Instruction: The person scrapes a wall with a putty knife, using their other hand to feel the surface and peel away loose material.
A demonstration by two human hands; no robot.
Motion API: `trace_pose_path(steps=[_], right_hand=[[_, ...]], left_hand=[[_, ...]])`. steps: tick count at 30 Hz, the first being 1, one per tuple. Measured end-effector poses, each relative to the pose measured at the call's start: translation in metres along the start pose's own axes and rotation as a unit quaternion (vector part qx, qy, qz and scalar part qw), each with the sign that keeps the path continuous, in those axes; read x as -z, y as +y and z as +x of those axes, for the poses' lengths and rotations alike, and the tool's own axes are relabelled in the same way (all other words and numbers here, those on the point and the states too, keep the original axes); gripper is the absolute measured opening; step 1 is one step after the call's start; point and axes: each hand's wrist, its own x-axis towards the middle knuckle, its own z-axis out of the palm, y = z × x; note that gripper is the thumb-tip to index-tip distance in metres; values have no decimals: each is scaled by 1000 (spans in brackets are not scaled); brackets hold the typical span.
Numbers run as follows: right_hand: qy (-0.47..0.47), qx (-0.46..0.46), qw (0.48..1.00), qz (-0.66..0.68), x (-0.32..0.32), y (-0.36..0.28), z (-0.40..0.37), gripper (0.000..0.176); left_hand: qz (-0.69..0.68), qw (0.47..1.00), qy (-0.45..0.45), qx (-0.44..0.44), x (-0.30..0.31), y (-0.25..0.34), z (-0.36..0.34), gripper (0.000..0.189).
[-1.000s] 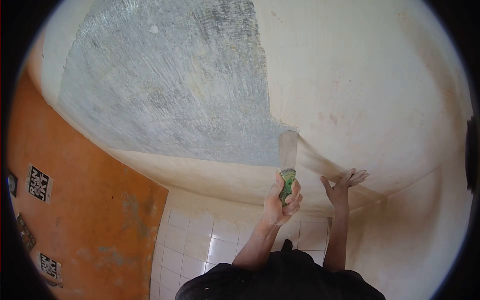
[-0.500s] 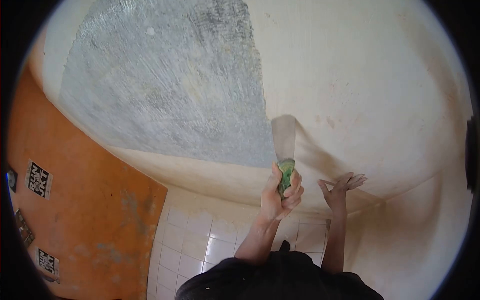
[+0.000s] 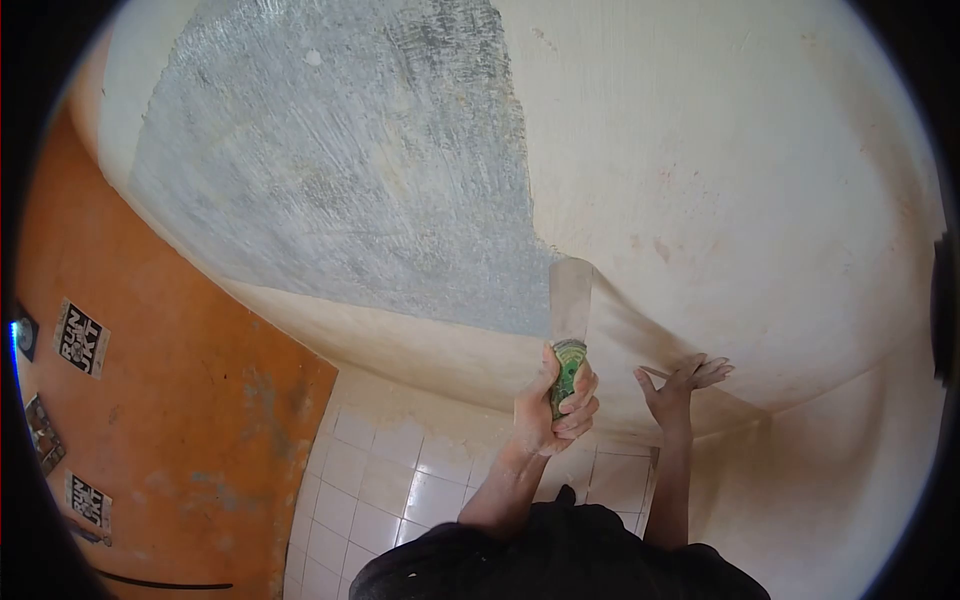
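My left hand [image 3: 556,405] is closed round the green handle of a putty knife [image 3: 571,300]. Its thumb lies along the left side, with the fingers curled over the right. The broad metal blade points up the wall, at the lower right edge of a rough grey patch [image 3: 370,180]. Cream paint [image 3: 700,150] surrounds that patch. To the right, my right hand [image 3: 685,385] has its fingers spread and lies against the cream wall low down, holding nothing. Whether the blade edge presses on the wall is hard to tell.
An orange wall [image 3: 180,380] meets the cream wall on the left and carries black-and-white stickers [image 3: 82,338]. White tiles [image 3: 380,480] show below, beside my black shirt [image 3: 560,560]. A shadow from the left arm and blade falls on the wall.
My left hand and the putty knife have shifted down, drawing the blade tip lower along the grey patch's edge. My right hand stays almost in place. The view has tilted slightly.
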Motion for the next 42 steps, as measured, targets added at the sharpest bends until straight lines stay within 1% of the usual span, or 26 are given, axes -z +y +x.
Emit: trace_pose_path(steps=[1, 2, 5, 7, 8, 10, 11, 15, 17, 20, 23, 24, 26, 27, 29, 31, 33, 35, 37, 38, 40, 41, 42], right_hand=[[-28, -37, 999, 13, -1, -1, -2, 121], [-23, -37, 999, 12, -2, 0, 3, 121], [-26, -26, 999, -8, -2, 2, -3, 122], [1, 21, 1000, -23, -2, 4, 0, 123], [-2, 20, 1000, -20, -2, 1, -3, 123], [-27, -31, 999, -4, 0, -1, -2, 124], [-32, -30, 999, -4, 1, -1, -6, 124], [-6, -10, 1000, 4, 1, -1, 0, 124], [9, 3, 1000, 7, 0, -2, 6, 123], [19, 10, 1000, -6, -1, -1, 1, 123], [16, 9, 1000, 4, -3, 0, -2, 122], [23, 18, 1000, 3, -3, 0, -3, 122], [27, 28, 999, -1, 1, 0, -1, 122], [21, 28, 999, -16, 3, -3, -2, 122], [32, 31, 998, -36, 2, 0, 9, 122], [1, -11, 1000, -10, -1, -1, 1, 122], [-1, -19, 1000, -5, 0, -1, 4, 122], [-14, -28, 1000, 5, 1, -4, -5, 122], [50, 50, 997, -18, -2, 1, 5, 122], [54, 50, 997, -17, -2, 0, 7, 122], [-10, -19, 1000, -4, 1, -3, 0, 121], [-5, -16, 1000, -6, 2, -2, 8, 121], [-18, -28, 999, 2, 3, -3, 6, 121]], left_hand=[[8, 1000, 4, -7, -1, 0, 0, 56], [15, 1000, 3, -13, -3, 0, 4, 56], [-9, 1000, 11, 4, -3, -1, -3, 56], [-5, 1000, -7, -1, -7, 1, 4, 56], [-1, 1000, -18, -5, -7, 2, 3, 56], [-12, 1000, -6, -2, -5, 2, 2, 56], [-29, 1000, 9, -1, -3, 0, -2, 56], [-8, 1000, 13, -11, -10, 4, -1, 56], [-30, 999, -16, -3, -15, 3, 0, 56], [-66, 998, -12, 9, -6, -1, -4, 56], [-54, 997, -59, 13, -13, 4, 3, 56], [-55, 997, -55, 15, -11, 4, 2, 56], [-54, 999, -7, 8, -7, 3, 1, 56], [-57, 998, -2, 8, -3, 0, -5, 56], [-79, 996, -22, 26, -3, 2, -5, 55], [-63, 997, -36, 22, -12, 5, 1, 55], [-52, 997, -57, 15, -14, 6, 6, 55], [-72, 997, -21, 19, -3, 5, -2, 55], [-64, 997, -30, 17, -5, 5, 3, 54], [-57, 998, -32, 20, -7, 6, 3, 54], [-60, 997, -40, 21, -8, 6, 0, 54], [-60, 996, -57, 22, -10, 7, 5, 54], [-61, 996, -54, 21, -7, 7, 1, 54]])
